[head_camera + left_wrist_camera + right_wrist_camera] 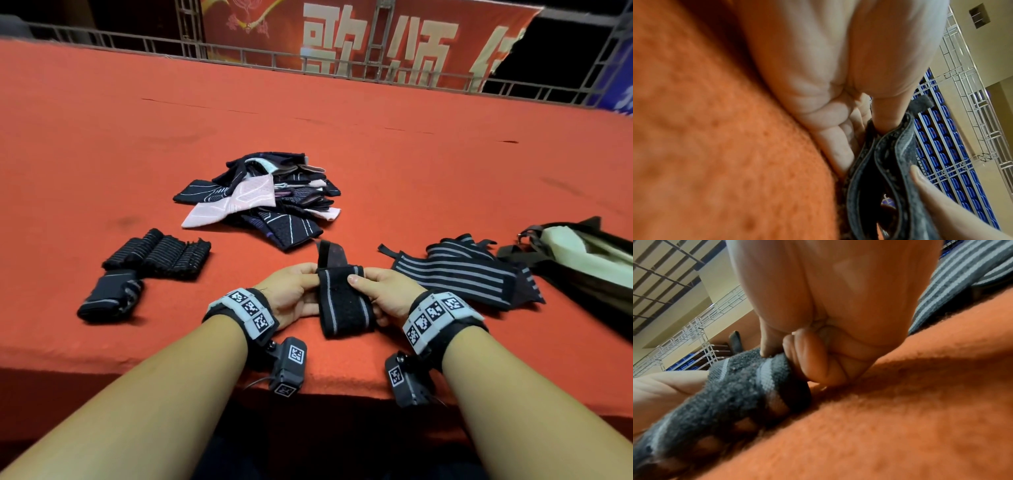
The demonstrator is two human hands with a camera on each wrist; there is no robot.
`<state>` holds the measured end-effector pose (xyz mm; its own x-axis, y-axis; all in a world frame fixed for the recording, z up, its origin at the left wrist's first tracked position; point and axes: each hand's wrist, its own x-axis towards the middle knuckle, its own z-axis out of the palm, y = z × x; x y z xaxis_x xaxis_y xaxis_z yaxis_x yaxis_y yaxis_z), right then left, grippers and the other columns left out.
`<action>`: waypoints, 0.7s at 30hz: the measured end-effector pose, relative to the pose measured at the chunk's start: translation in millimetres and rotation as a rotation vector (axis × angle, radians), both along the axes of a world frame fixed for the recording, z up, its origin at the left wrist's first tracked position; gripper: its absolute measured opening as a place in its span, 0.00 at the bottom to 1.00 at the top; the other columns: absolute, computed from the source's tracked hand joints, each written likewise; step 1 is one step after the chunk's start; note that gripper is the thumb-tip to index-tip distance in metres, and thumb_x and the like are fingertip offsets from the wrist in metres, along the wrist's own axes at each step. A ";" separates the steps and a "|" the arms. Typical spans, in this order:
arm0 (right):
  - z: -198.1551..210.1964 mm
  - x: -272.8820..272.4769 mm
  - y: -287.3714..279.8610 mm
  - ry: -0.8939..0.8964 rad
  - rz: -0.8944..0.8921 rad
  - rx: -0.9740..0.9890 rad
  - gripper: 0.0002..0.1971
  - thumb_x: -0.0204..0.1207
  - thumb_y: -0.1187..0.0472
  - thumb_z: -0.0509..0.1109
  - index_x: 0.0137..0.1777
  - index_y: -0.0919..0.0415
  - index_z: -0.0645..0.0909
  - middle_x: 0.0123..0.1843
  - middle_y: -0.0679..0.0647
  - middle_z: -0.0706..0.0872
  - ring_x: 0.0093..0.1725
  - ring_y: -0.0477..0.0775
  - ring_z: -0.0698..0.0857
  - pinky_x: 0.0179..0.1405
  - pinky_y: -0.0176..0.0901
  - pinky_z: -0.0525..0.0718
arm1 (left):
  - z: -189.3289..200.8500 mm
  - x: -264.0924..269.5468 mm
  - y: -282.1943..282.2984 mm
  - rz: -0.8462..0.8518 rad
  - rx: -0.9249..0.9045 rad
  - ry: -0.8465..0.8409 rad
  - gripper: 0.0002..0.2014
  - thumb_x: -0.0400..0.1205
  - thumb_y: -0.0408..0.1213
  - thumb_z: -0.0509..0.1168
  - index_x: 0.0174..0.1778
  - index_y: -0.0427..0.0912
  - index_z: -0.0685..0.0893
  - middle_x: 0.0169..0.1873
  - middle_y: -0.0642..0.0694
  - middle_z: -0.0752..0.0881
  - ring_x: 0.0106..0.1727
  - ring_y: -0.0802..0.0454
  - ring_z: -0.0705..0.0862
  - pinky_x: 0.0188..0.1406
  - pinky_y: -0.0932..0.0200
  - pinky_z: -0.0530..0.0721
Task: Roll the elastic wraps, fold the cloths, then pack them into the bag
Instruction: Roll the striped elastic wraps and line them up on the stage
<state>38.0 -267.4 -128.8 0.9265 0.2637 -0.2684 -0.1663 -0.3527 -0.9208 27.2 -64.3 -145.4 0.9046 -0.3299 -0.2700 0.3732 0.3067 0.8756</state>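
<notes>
A black elastic wrap with grey stripes (342, 301) lies on the red table near the front edge, its far end standing up. My left hand (294, 291) pinches its left edge and my right hand (380, 291) pinches its right edge, thumbs on top. In the left wrist view the folded wrap (890, 162) sits between my curled fingers (830, 129) and thumb. The right wrist view shows my fingers (812, 356) curled under the wrap (748, 386). More striped wraps (469, 270) lie flat to the right. Rolled wraps (161, 255) sit at left. A pile of cloths (263, 195) lies ahead.
A dark bag with a pale lining (579, 253) lies open at the right edge. One more dark roll (109, 296) rests at the near left. The red table (376, 137) stretches far back to a metal railing (260, 58) and a red banner (359, 37).
</notes>
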 end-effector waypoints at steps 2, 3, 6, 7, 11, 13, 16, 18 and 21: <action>-0.3 0.1 1.5 0.002 0.003 -0.005 0.13 0.86 0.49 0.67 0.61 0.57 0.85 0.25 0.50 0.71 0.21 0.48 0.70 0.21 0.37 0.65 | -0.5 -0.1 1.2 0.002 0.013 0.008 0.11 0.86 0.29 0.65 0.62 0.41 0.85 0.53 0.38 0.91 0.52 0.45 0.91 0.55 0.48 0.91; -0.7 0.4 1.8 0.002 0.003 -0.019 0.14 0.85 0.49 0.67 0.60 0.57 0.85 0.25 0.50 0.71 0.21 0.48 0.70 0.20 0.37 0.65 | 0.1 -0.6 1.9 0.004 0.017 0.016 0.10 0.85 0.28 0.63 0.59 0.41 0.86 0.50 0.38 0.90 0.50 0.45 0.91 0.54 0.47 0.91; -3.1 2.3 0.3 0.002 -0.012 -0.071 0.17 0.83 0.44 0.68 0.54 0.59 0.84 0.26 0.53 0.72 0.22 0.51 0.71 0.20 0.38 0.68 | 3.9 -1.5 4.9 0.002 -0.019 0.059 0.13 0.81 0.31 0.59 0.54 0.40 0.87 0.46 0.38 0.88 0.46 0.43 0.90 0.52 0.47 0.91; -4.3 3.1 -0.4 -0.004 -0.019 -0.094 0.19 0.82 0.42 0.69 0.47 0.60 0.81 0.26 0.54 0.73 0.23 0.53 0.71 0.20 0.38 0.69 | 5.4 -2.1 5.1 -0.001 -0.033 0.074 0.13 0.80 0.33 0.59 0.54 0.39 0.87 0.45 0.38 0.89 0.46 0.43 0.90 0.54 0.46 0.90; -4.5 3.7 0.8 -0.053 -0.057 -0.189 0.21 0.80 0.40 0.71 0.35 0.54 0.72 0.21 0.53 0.73 0.22 0.54 0.71 0.19 0.40 0.69 | 5.6 -6.0 0.5 -0.024 0.040 0.022 0.18 0.83 0.39 0.70 0.67 0.35 0.86 0.53 0.39 0.91 0.53 0.46 0.91 0.60 0.47 0.89; -2.9 3.1 1.6 -0.064 -0.063 -0.229 0.21 0.78 0.39 0.72 0.38 0.54 0.72 0.20 0.52 0.74 0.21 0.55 0.72 0.18 0.40 0.71 | 3.1 -5.9 -2.6 -0.004 0.047 -0.007 0.21 0.84 0.35 0.70 0.73 0.34 0.80 0.58 0.39 0.91 0.56 0.46 0.91 0.56 0.49 0.90; -0.5 1.9 1.1 -0.050 -0.071 -0.209 0.22 0.76 0.38 0.74 0.42 0.56 0.72 0.26 0.59 0.79 0.20 0.56 0.72 0.16 0.39 0.70 | 0.8 -3.6 -2.4 0.020 0.029 -0.008 0.20 0.85 0.31 0.69 0.74 0.35 0.79 0.62 0.37 0.90 0.59 0.43 0.90 0.56 0.47 0.91; 0.6 0.5 1.7 -0.019 -0.052 -0.086 0.22 0.77 0.41 0.74 0.46 0.61 0.75 0.33 0.62 0.80 0.19 0.55 0.72 0.15 0.38 0.71 | 1.3 -2.9 -1.9 0.014 0.033 -0.016 0.19 0.85 0.31 0.68 0.73 0.36 0.80 0.65 0.36 0.88 0.63 0.41 0.89 0.58 0.46 0.90; 1.2 -1.8 2.7 0.000 0.008 0.000 0.21 0.83 0.46 0.70 0.56 0.68 0.82 0.27 0.54 0.79 0.17 0.51 0.71 0.14 0.37 0.70 | 1.1 -3.3 -2.8 -0.013 0.066 -0.027 0.19 0.86 0.32 0.68 0.74 0.39 0.80 0.67 0.36 0.87 0.63 0.41 0.88 0.56 0.49 0.91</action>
